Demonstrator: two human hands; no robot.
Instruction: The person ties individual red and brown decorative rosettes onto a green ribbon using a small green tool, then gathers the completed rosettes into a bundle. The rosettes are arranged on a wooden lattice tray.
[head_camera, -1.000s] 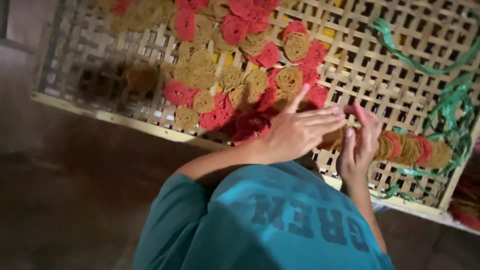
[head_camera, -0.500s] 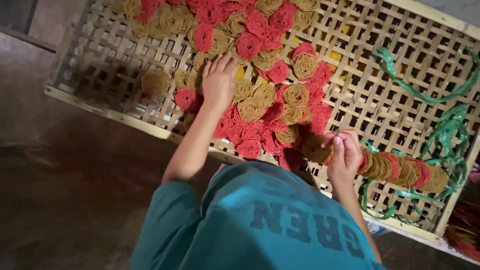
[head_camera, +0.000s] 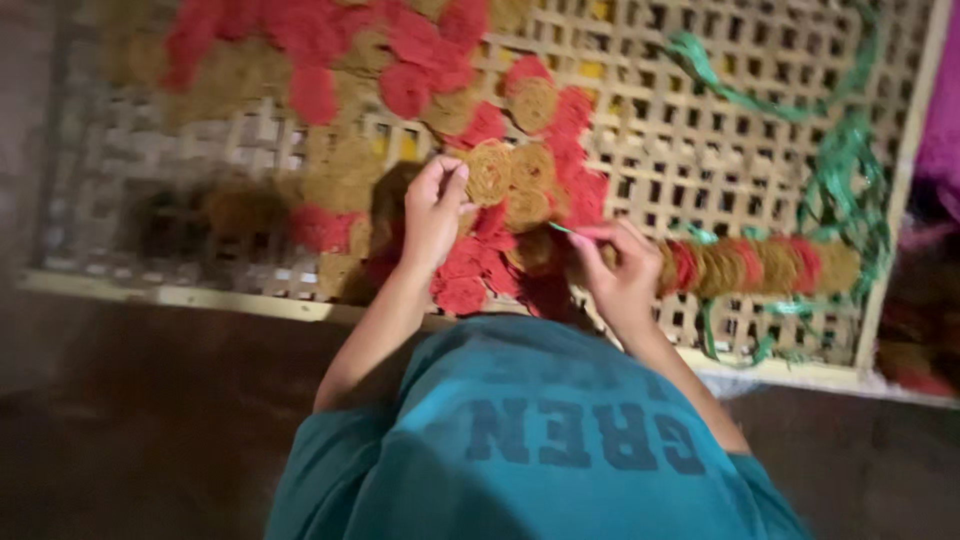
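My left hand (head_camera: 435, 215) pinches the edge of a round yellow coiled disc (head_camera: 487, 172) in a pile of red and yellow discs (head_camera: 480, 250) on a woven lattice tray (head_camera: 680, 150). My right hand (head_camera: 615, 270) grips the near end of a strung row of red and yellow discs (head_camera: 760, 265), which lies on its side along the tray's front right. A thin green string (head_camera: 560, 228) sticks out by the right fingertips. The two hands are about a hand's width apart. My teal shirt (head_camera: 540, 440) fills the bottom of the view.
More red and yellow discs (head_camera: 330, 60) are spread over the tray's far left. Loose green strings (head_camera: 840, 170) lie at the tray's right side. The tray's pale front rim (head_camera: 230, 298) borders a dark floor (head_camera: 130, 430). Something pink (head_camera: 940, 130) sits at the right edge.
My left hand has drawn back from the far discs toward the right hand and now pinches a yellow disc. My right hand stays at the row's end. The view has moved closer.
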